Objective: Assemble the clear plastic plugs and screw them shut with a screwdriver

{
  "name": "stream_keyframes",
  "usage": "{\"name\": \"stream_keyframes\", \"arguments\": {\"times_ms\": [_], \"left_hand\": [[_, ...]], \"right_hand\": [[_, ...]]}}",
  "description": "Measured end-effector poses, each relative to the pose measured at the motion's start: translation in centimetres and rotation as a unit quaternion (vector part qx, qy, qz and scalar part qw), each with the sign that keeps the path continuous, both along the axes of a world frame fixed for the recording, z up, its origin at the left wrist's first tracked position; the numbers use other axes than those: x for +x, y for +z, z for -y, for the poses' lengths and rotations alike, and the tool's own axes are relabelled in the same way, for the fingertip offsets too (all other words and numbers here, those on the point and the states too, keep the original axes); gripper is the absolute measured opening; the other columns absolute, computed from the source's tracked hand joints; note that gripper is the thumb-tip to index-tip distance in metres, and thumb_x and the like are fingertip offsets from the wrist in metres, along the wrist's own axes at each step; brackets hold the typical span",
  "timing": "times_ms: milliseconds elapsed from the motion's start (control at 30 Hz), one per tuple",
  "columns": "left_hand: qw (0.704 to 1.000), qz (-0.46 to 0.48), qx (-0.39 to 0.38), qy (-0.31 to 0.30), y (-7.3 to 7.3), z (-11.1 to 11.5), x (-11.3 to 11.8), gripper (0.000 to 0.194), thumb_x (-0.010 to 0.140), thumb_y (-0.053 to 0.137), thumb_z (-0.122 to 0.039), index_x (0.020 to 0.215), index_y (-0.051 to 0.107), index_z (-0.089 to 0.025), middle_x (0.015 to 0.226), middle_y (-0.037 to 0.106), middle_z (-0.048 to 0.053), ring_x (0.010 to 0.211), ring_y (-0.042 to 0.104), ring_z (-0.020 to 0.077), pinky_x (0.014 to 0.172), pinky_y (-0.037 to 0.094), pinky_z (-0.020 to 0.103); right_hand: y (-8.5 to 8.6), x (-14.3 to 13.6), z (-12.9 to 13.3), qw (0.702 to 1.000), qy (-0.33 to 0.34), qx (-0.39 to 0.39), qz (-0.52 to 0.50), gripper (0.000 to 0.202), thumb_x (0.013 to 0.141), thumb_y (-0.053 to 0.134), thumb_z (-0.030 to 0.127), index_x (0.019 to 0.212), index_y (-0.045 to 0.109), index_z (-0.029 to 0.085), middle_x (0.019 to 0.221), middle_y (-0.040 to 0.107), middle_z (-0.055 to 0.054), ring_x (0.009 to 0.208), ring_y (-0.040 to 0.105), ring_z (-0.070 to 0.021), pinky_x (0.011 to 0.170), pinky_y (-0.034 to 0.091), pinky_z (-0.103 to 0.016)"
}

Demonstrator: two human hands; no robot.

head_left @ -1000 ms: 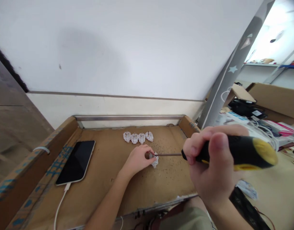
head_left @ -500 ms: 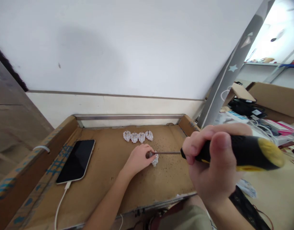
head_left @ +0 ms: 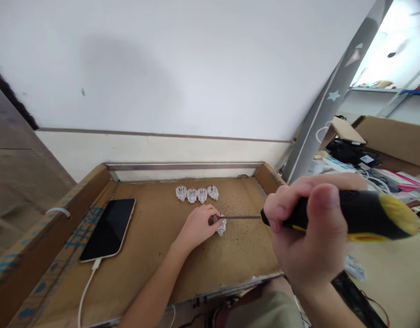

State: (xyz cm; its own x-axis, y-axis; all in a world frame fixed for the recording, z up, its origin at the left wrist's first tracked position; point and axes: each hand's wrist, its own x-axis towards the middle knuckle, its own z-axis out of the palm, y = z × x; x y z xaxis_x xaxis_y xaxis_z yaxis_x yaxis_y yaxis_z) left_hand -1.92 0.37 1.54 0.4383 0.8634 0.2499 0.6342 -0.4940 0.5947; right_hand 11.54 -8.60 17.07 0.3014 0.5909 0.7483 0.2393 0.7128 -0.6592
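My right hand (head_left: pixel 308 228) is closed around the black and yellow handle of a screwdriver (head_left: pixel 242 217), whose long shaft points left. Its tip meets a small white translucent plug piece (head_left: pixel 221 228) on the cardboard. My left hand (head_left: pixel 201 223) pinches that piece from the left, and its fingers cover part of it and the screwdriver's tip. Beyond my left hand stand several similar white plug pieces (head_left: pixel 192 195) in a row, metal pins pointing up.
A phone (head_left: pixel 107 230) with a white charging cable (head_left: pixel 87 284) lies left on the cardboard-lined tray (head_left: pixel 144 278). The tray has raised cardboard sides and a metal bar (head_left: pixel 185 166) at the back. An open cardboard box (head_left: pixel 394 141) and clutter stand to the right.
My right hand and the screwdriver handle have shifted slightly to the right and turned a little. My left hand and the plug piece have stayed in place.
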Motion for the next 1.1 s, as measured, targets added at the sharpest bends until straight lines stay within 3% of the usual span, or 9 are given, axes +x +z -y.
{"name": "stream_keyframes", "arguments": {"times_ms": [367,567,933,1100], "left_hand": [[1.0,0.003,-0.005,-0.01,0.0,0.0,-0.1,0.012,0.081,0.056,-0.024,0.082,0.068,-0.023,0.089,0.065,0.001,0.085,0.058,0.0178,0.078,0.044,0.029],[1.0,-0.005,0.008,-0.008,-0.4,-0.2,-0.1,0.012,0.082,0.056,-0.026,0.084,0.067,-0.021,0.088,0.064,0.001,0.083,0.058,0.0174,0.077,0.044,0.028],[1.0,-0.002,-0.001,-0.004,-0.4,-0.2,-0.1,0.014,0.082,0.055,-0.029,0.083,0.067,-0.022,0.089,0.065,0.001,0.082,0.058,0.0171,0.078,0.044,0.029],[1.0,0.002,-0.016,0.009,-0.3,-0.2,-0.1,0.01,0.08,0.06,-0.03,0.083,0.066,-0.023,0.088,0.067,0.0,0.086,0.058,0.0185,0.079,0.043,0.03]], "right_hand": [[0.1,-0.5,-1.2,0.987,0.056,-0.04,-0.142,0.028,0.078,0.063,0.043,0.072,0.047,0.021,0.053,0.042,0.006,0.041,0.039,-0.0083,0.037,0.033,-0.025],[0.7,-0.5,-2.4,0.983,0.019,0.033,-0.18,0.028,0.073,0.068,0.039,0.076,0.045,0.024,0.055,0.039,0.006,0.043,0.036,-0.009,0.031,0.025,-0.023],[0.4,-0.8,-3.1,0.987,0.062,0.041,-0.14,0.022,0.078,0.065,0.034,0.073,0.047,0.023,0.049,0.041,0.007,0.036,0.037,-0.0075,0.031,0.027,-0.022],[0.8,-1.4,-3.5,0.987,0.029,0.027,-0.155,0.026,0.075,0.067,0.037,0.069,0.046,0.023,0.049,0.043,0.006,0.036,0.037,-0.0079,0.031,0.028,-0.023]]}}
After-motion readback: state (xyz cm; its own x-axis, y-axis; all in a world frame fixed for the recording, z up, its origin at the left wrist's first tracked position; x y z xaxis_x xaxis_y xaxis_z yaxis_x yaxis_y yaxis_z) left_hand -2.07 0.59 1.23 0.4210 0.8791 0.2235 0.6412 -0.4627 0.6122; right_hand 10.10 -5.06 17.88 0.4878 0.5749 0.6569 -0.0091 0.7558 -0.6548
